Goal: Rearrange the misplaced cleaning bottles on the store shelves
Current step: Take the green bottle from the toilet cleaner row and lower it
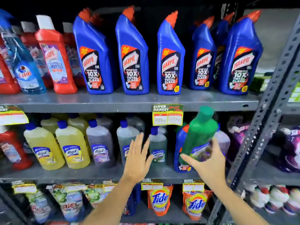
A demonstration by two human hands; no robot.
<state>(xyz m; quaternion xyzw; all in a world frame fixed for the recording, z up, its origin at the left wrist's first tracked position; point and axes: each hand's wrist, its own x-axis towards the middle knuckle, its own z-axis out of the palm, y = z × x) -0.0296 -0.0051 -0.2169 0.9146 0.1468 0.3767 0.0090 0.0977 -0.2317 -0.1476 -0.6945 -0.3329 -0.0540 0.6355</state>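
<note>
Right now I am holding the green bottle (200,135) in my right hand (209,161), thumb and fingers wrapped around its lower, labelled half, in front of the right end of the middle shelf (81,174). It is standing close to upright, its long axis leaning slightly, green cap pointing up toward the price tag (167,114) and its base down by my palm. My left hand (138,158) is hanging flat with the fingers spread, gripping nothing, just in front of the grey-green bottles (158,146). Behind the green bottle a small blue bottle (181,148) with a red cap is sitting among the clear ones, and I am judging that it belongs with the blue bottles (134,52) on the top shelf. To do this step well, I am thinking of keeping the grip low and firm so the top-heavy bottle is not tipping, keeping the label facing out, and using the free hand to steady neighbouring bottles. The view is blurring, so I cannot read its label.
</note>
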